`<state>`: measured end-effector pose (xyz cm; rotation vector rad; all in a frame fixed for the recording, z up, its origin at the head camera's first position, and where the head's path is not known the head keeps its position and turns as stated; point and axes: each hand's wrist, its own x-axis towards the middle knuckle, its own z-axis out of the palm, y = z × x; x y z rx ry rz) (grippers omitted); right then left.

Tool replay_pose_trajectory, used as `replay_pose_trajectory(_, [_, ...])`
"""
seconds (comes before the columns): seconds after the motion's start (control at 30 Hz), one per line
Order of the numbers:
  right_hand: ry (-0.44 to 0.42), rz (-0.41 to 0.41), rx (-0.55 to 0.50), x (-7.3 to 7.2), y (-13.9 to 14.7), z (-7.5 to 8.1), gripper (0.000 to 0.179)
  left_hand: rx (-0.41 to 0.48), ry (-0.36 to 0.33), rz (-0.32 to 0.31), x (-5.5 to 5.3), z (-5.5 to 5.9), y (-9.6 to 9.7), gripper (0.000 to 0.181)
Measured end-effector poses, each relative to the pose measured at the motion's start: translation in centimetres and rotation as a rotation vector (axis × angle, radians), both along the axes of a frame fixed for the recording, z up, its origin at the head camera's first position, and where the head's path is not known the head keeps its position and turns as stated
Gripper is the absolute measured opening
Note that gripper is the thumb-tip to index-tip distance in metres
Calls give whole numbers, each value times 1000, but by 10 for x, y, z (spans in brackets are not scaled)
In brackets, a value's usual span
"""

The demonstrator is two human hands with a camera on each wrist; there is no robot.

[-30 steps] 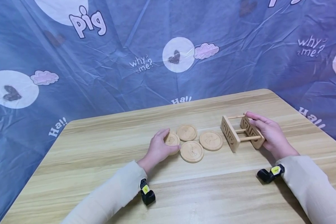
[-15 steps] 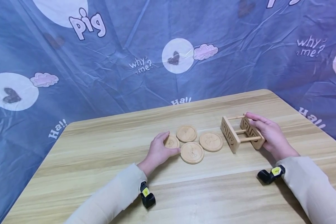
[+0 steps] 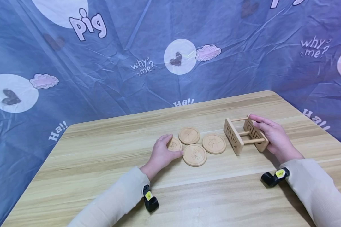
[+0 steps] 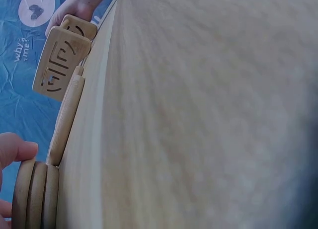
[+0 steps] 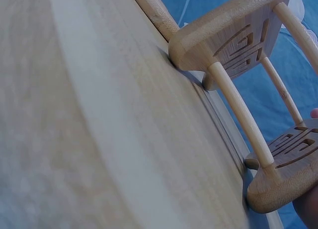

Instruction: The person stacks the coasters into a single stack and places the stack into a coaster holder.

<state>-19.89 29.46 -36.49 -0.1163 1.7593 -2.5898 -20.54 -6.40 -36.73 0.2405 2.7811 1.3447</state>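
My left hand (image 3: 160, 155) curls its thumb and fingers round the leftmost round wooden coaster (image 3: 174, 144), which has a leaf design. In the left wrist view this is a coaster stack (image 4: 36, 196) of three, with a fingertip at its upper edge. Beside it lie a far coaster (image 3: 189, 136), a near coaster (image 3: 195, 155) and a right-hand coaster (image 3: 214, 144), face up. My right hand (image 3: 277, 138) grips the right end panel of a wooden coaster rack (image 3: 233, 137). The rack has two fretwork panels joined by thin rods; no coaster is between them.
Everything is on a light wood-grain table (image 3: 102, 151) with rounded far corners. Behind it hangs a blue printed cloth (image 3: 116, 85). Black wrist cameras sit on both cream sleeves (image 3: 110, 198).
My left hand covers slightly more of the leftmost coaster's near edge than a second ago. The right hand and rack stay in place; the view tilts slightly.
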Motion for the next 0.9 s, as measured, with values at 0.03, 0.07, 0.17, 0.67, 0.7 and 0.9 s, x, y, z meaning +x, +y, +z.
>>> replay_pose_trajectory(0.03, [0,0,1,0,0,0,28,-3,-1,-5,0,0,0,83])
replay_pose_trajectory(0.07, [-1,-1,1,0,0,0,28,-8,-1,-11,0,1,0,83])
replay_pose_trajectory(0.17, [-3,-3,1,0,1,0,28,-38,11,-27,0,0,0,85])
replay_pose_trajectory(0.67, [-22,-7,19,3,2,1,28,-69,169,-184,22,19,28,89])
replay_pose_trajectory(0.7, [-21,-7,20,3,2,1,28,-63,159,-194,23,20,29,87])
replay_pose_trajectory(0.9, [-16,-3,18,1,0,1,28,-70,113,-276,22,20,37,85])
